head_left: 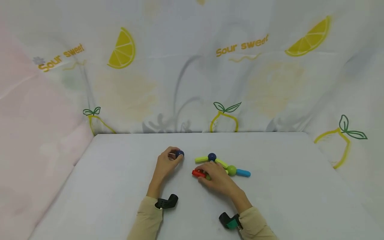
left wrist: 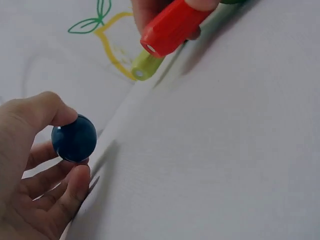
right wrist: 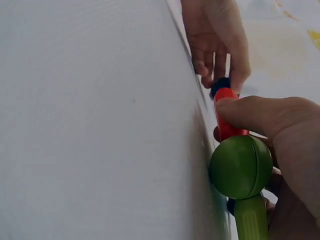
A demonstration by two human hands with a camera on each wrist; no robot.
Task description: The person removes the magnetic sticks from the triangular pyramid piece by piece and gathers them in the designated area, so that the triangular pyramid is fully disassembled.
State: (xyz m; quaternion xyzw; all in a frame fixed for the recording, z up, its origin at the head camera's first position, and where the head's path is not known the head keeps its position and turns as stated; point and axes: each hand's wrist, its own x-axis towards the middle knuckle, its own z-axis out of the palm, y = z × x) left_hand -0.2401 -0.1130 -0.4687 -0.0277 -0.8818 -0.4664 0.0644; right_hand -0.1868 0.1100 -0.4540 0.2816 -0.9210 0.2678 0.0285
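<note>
Between thumb and fingers, my left hand [head_left: 165, 165] pinches a dark blue ball [left wrist: 75, 139] at the left of the toy pieces. My right hand [head_left: 220, 178] grips a red stick [right wrist: 231, 120], its thumb along the top. The red stick's far end points at the held ball; in the left wrist view a gap separates them. A green ball [right wrist: 239, 167] joins the red stick's near end, and a lime stick [right wrist: 251, 220] continues from it. Behind the right hand, a lime stick [head_left: 201, 160], another dark blue ball [head_left: 212, 156] and a second lime stick [head_left: 221, 163] form a row. Right fingers hide some joints.
At the row's right end, a second green ball [head_left: 232, 170] bears a blue stick [head_left: 243, 173]. Everything lies on a white table [head_left: 105, 186]. A lemon-printed cloth [head_left: 186, 83] hangs behind the table. Each wrist wears a black strap with a camera [head_left: 172, 201].
</note>
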